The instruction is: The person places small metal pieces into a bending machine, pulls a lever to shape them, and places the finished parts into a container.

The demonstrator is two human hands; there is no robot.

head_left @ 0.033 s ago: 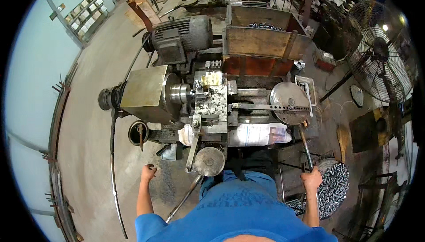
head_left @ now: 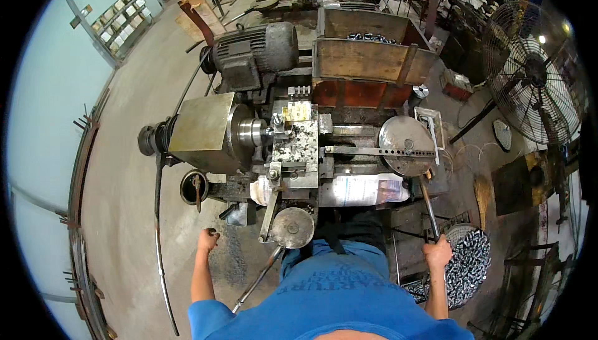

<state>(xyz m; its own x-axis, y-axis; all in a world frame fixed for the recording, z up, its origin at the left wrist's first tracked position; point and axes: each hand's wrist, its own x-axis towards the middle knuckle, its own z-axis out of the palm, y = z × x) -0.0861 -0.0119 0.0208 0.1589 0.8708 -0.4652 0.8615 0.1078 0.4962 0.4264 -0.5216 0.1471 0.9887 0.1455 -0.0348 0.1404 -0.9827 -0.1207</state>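
My right hand (head_left: 438, 253) is wrapped round a long metal lever (head_left: 429, 203), which slants up to a round steel disc (head_left: 406, 146) at the lathe's right end. Out to the left, over the floor, my left hand (head_left: 208, 239) is closed, with a small dark thing at its fingertips that I cannot make out. Between my arms stands the lathe, its grey headstock (head_left: 202, 125) at left and a steel chuck (head_left: 251, 132) beside it. Dark chips dot the cross slide (head_left: 296, 144). Nearer me are a smaller round disc (head_left: 293, 228) and a second lever (head_left: 256, 279), untouched by either hand.
A basket heaped with small shiny metal parts (head_left: 467, 268) sits beside my right forearm. Behind the lathe are a large motor (head_left: 258, 56) and a wooden box (head_left: 374, 58). A pedestal fan (head_left: 534, 69) stands at right. A dark pot (head_left: 195, 187) hangs left of the lathe bed.
Both hands keep their places and grips. Only a very slight shift of the whole view shows.
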